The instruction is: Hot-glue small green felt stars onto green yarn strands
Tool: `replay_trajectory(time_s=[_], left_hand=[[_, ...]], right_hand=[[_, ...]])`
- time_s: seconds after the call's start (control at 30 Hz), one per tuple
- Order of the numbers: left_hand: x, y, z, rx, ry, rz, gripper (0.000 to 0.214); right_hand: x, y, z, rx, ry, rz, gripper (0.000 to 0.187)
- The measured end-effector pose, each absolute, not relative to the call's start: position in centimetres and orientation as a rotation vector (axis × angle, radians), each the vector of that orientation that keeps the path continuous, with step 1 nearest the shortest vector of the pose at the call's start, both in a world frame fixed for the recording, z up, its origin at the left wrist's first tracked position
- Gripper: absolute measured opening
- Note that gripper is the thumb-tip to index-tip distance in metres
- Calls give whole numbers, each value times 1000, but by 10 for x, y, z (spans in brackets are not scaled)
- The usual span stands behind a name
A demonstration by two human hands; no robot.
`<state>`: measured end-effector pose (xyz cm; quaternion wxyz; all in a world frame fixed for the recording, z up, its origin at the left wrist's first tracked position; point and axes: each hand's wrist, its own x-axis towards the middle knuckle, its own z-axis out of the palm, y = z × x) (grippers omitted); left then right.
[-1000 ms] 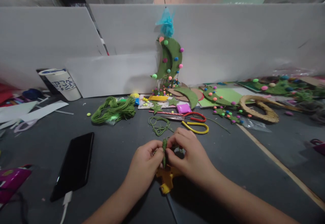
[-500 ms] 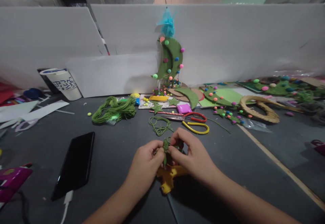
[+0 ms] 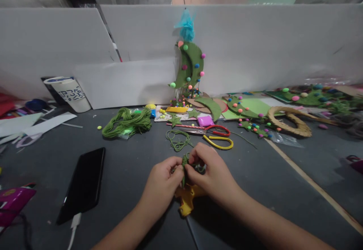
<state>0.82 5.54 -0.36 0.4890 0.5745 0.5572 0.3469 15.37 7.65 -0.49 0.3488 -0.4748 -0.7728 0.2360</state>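
Both hands meet over the dark table in front of me. My left hand [image 3: 163,182] pinches a small green felt piece wound with green cord [image 3: 184,163]. My right hand [image 3: 211,172] is closed on the same piece from the other side, its fingers curled over the cord. Beneath the hands lies a yellow glue gun [image 3: 185,201], partly hidden by them. A loose loop of green cord [image 3: 178,140] lies just beyond the hands.
A black phone [image 3: 83,184] on a white cable lies at the left. Red and yellow scissors [image 3: 217,136], a green yarn bundle [image 3: 127,123], a felt tree with pompoms [image 3: 190,68], a straw wreath [image 3: 289,121] and a paper cup [image 3: 70,93] sit farther back.
The right hand's fingers have shifted slightly on the green piece, lifting and then closing back down. The left hand has stayed in place.
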Motion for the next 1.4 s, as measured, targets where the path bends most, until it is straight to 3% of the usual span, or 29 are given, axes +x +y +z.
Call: replay_trajectory(time_s=[0.93, 1.1, 1.23, 1.4], left_hand=[[7, 57, -4, 1294, 1290, 887, 21], [6, 58, -7, 1262, 1237, 901, 20], [7, 57, -6, 1239, 1215, 893, 18], [8, 57, -1, 1187, 1180, 879, 17]], right_hand=[[156, 81, -6, -1206, -1859, 772, 14], [159, 91, -10, -1245, -1729, 1069, 21], [163, 97, -12, -1137, -1709, 1397, 13], [167, 97, -12, -997, -1532, 1689, 23]])
